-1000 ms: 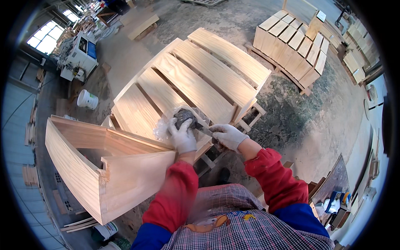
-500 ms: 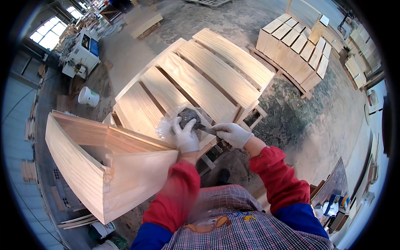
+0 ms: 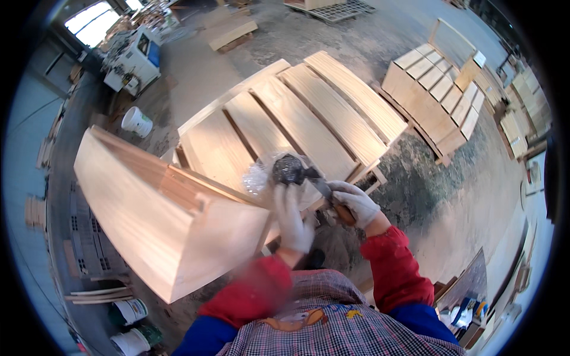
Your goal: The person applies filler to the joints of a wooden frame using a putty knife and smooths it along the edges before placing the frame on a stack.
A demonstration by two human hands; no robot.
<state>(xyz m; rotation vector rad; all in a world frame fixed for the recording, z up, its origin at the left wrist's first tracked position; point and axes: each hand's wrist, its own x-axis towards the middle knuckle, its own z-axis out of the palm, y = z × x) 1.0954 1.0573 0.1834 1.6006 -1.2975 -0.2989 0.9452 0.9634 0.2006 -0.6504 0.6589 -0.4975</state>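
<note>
My right hand (image 3: 357, 204), in a white glove, grips the wooden handle of a putty knife (image 3: 322, 188). Its blade points up and left, with a dark dab at the tip. Just left of that lies a dark, putty-like lump (image 3: 288, 169) on crumpled clear plastic (image 3: 255, 179). Below the lump is my gloved left hand (image 3: 292, 221), blurred, its fingers stretched up toward the lump's lower edge; whether they touch it I cannot tell. Under the plastic are pale wooden boards (image 3: 297, 118) laid side by side with gaps. An open wooden box (image 3: 142, 219) leans at the left, near my left forearm.
A pallet of stacked wooden pieces (image 3: 433, 95) stands at the far right. White buckets sit on the floor at left (image 3: 137, 122) and lower left (image 3: 129, 310). A white machine (image 3: 133, 62) stands far left. A dark panel (image 3: 466, 279) and tools are at lower right.
My left hand has drawn back from the lump toward my body. The putty knife's tip now sits beside the lump, carrying a dark dab. The whole view has shifted slightly.
</note>
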